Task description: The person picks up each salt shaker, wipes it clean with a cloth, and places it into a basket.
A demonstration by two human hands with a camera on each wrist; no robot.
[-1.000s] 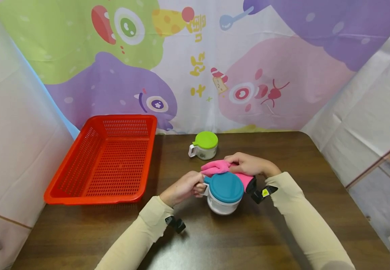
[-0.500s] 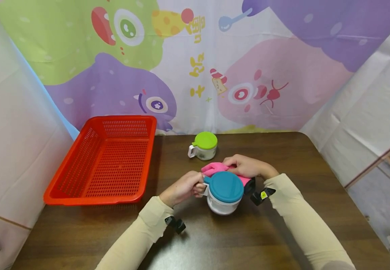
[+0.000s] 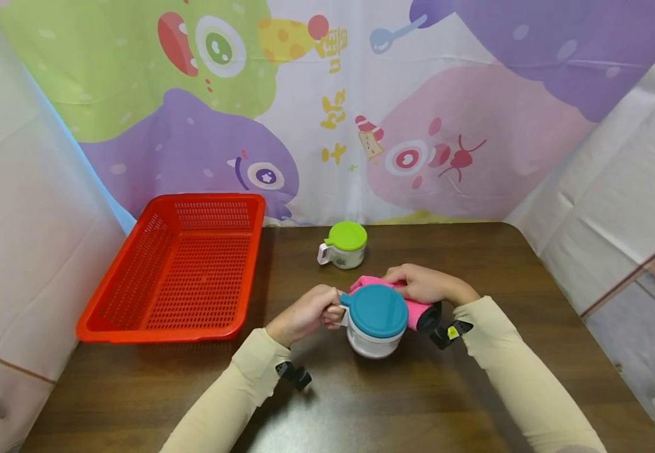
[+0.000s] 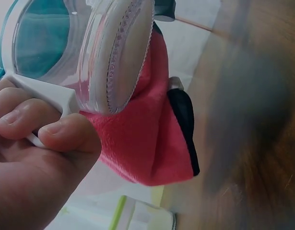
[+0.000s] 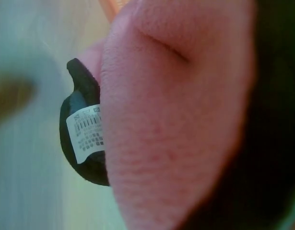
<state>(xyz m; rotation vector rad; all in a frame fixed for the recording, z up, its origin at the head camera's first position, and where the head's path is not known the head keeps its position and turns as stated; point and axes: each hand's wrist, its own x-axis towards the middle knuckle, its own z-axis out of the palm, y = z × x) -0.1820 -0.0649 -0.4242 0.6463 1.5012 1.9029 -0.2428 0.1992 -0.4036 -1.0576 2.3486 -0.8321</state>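
In the head view my left hand grips the white handle of a lidded cup, its fingers curled round it. The cup has a teal lid and is tilted, with its clear wall and pale base showing in the left wrist view. Behind the cup, my right hand holds a pink cloth with black edging against its far side. The cloth hangs in folds past the base in the left wrist view. A white barcode label shows on its black edging in the right wrist view.
A second cup with a green lid stands farther back on the brown table, its handle facing left. At the left lies a red perforated plastic basket. A cartoon-printed curtain hangs behind the table.
My right hand has shifted slightly back and forth along the far side of the cup, ending a little to the right with the cloth. The left hand keeps its grip, nearly still.
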